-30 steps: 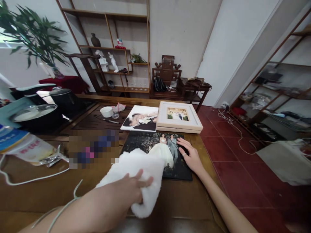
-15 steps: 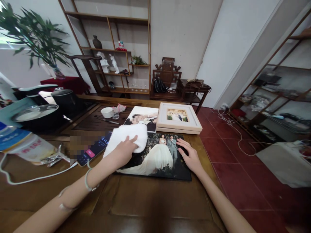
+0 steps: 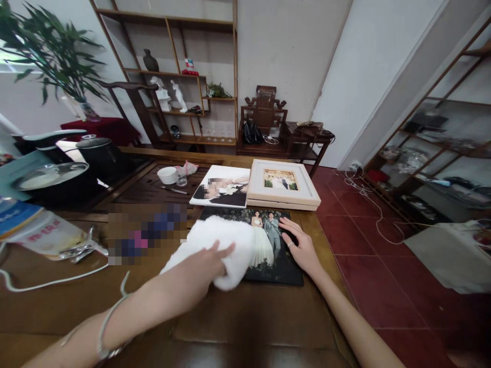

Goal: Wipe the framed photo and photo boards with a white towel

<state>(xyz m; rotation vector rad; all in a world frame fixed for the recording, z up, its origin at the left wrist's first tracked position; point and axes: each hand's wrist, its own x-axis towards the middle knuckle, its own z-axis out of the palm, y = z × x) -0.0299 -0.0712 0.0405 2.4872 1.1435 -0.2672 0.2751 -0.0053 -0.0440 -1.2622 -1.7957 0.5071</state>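
A dark wedding photo print [image 3: 284, 266] lies flat on the wooden table [image 3: 245, 317]. My left hand [image 3: 209, 263] presses a fluffy white cloth [image 3: 226, 243] onto the print's left half, fingers laid over the cloth. My right hand [image 3: 301, 245] rests flat on the print's right edge with fingers spread, a ring on one finger. Much of the print's left side is hidden under the cloth.
Behind the print lie a second photo print [image 3: 222, 186] and a white framed photo [image 3: 282, 184]. A bowl [image 3: 168, 175], pots [image 3: 97, 151] and a tea tray sit at the left, with packets [image 3: 34, 230] and a white cable [image 3: 53, 281]. Red tiled floor lies right.
My left hand has drawn the cloth back from the print's far left corner toward the near edge. My right hand has stayed in place.
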